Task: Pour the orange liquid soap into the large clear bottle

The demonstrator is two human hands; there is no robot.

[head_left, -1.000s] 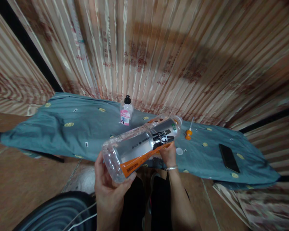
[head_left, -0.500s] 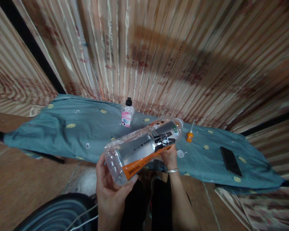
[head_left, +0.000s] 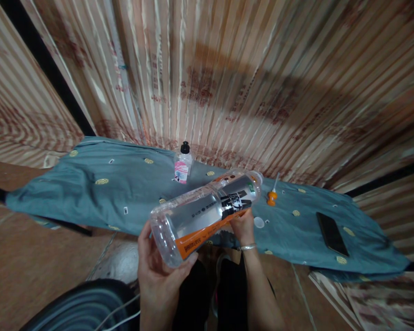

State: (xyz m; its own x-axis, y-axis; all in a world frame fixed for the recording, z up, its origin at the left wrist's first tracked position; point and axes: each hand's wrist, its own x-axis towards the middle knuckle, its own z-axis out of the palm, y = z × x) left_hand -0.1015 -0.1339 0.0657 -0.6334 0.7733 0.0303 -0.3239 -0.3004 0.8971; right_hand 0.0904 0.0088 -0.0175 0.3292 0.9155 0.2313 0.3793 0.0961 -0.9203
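I hold a large clear plastic bottle [head_left: 207, 211] with an orange and black label, lying almost level in front of me, neck pointing away to the right. My left hand [head_left: 155, 266] cups its base from below. My right hand [head_left: 243, 225], a bracelet on its wrist, grips the bottle near the shoulder from underneath. The neck looks uncapped. A small white cap [head_left: 258, 222] lies on the blue-grey cloth [head_left: 89, 188] just right of my right hand.
A small bottle with a black cap and pink label [head_left: 182, 165] stands at the cloth's far edge. An orange-tipped nozzle [head_left: 271, 196] and a black phone [head_left: 332, 233] lie to the right. Striped curtains hang behind; a dark round object [head_left: 79, 305] sits lower left.
The view has shifted slightly; the bottle and both hands keep nearly the same pose, with the bottle drifting a touch lower and to the right.
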